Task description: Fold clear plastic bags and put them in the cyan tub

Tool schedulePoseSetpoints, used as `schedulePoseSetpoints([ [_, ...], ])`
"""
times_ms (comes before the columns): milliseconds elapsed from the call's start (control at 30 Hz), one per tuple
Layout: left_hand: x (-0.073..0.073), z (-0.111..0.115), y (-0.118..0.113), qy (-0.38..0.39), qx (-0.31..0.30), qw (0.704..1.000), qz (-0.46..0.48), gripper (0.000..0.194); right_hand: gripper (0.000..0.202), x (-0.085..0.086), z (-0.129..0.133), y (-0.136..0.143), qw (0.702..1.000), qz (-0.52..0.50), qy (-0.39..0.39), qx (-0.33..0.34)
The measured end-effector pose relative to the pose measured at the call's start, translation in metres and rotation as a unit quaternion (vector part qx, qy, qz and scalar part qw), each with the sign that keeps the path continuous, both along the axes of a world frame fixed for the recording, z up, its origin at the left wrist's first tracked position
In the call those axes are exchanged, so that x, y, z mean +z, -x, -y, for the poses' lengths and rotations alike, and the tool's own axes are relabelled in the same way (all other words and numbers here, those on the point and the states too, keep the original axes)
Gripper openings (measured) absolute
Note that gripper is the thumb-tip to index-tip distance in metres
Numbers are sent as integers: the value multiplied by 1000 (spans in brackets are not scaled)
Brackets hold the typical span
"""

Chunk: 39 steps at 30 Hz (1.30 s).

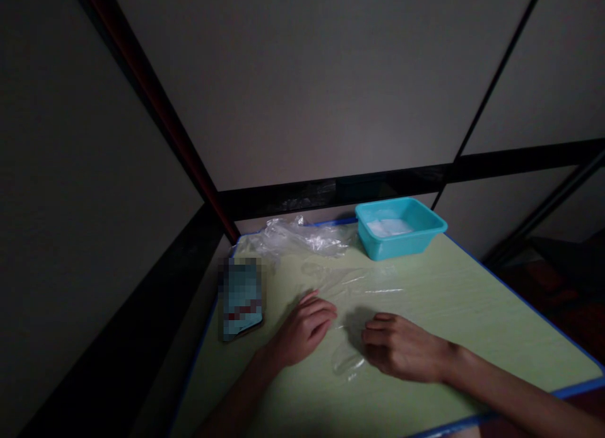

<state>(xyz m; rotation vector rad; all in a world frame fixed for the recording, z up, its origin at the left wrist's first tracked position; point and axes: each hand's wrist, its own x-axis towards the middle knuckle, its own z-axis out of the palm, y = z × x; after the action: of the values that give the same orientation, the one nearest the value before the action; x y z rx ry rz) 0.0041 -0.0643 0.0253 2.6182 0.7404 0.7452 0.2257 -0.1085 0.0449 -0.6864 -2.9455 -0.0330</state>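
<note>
A thin clear plastic bag (362, 283) lies spread on the table between my hands, creased and shiny. My left hand (307, 328) rests at its left side, with fingers bent and pressed together on the plastic. Opposite it, my right hand (394, 346) is closed, its curled fingers at the bag's right edge. The fingertips of both hands are partly hidden, so the exact grip is hard to see. A loose flap of the plastic shows below, between the two hands.
A pale green table (477, 324) with a blue edge stands against wall panels. At its back lies a crumpled heap of clear plastic (302, 236), beside a turquoise basin (401, 239) with something white inside. A phone-like object (242, 299), partly blurred, lies left.
</note>
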Motion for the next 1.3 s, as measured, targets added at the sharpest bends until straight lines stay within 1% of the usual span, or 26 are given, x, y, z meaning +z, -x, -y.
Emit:
schedulePoseSetpoints([
  [67,-2,-1,0,17,4,1000,26,18,19,5,-4,-1,998,-17,54,-30],
  [167,-6,-2,1,28,22,998,58,19,15,11,-13,-4,988,-51,138,-56],
  [233,-7,-3,2,28,37,996,74,20,15,13,-22,-6,977,-76,185,-71],
  [333,-9,-4,3,26,48,995,85,21,17,16,-37,-9,954,-111,263,-94],
  [433,-9,-5,3,27,51,995,86,23,19,15,-52,-10,940,-126,297,-112],
  [567,-10,-5,4,31,60,995,79,25,17,9,-69,-9,942,-124,290,-114],
  [667,-9,-3,5,21,63,995,72,26,17,4,-74,-7,944,-119,286,-117],
  [733,-5,-1,4,3,56,997,60,25,18,3,-75,-6,945,-118,280,-120],
  [867,8,7,-6,-40,4,999,10,27,19,5,-76,-4,950,-116,263,-118],
  [1000,17,17,-19,-70,-67,991,-90,31,17,13,-73,-9,955,-131,231,-132],
  [1067,18,19,-22,-74,-83,985,-133,36,17,19,-66,-16,954,-146,210,-154],
  [1133,16,20,-22,-77,-81,981,-158,41,17,26,-54,-26,951,-162,183,-188],
  [1233,12,20,-20,-86,-62,980,-170,45,19,29,-24,-40,942,-178,149,-244],
  [1300,9,20,-18,-89,-46,980,-170,45,24,26,-2,-45,935,-182,144,-267],
])
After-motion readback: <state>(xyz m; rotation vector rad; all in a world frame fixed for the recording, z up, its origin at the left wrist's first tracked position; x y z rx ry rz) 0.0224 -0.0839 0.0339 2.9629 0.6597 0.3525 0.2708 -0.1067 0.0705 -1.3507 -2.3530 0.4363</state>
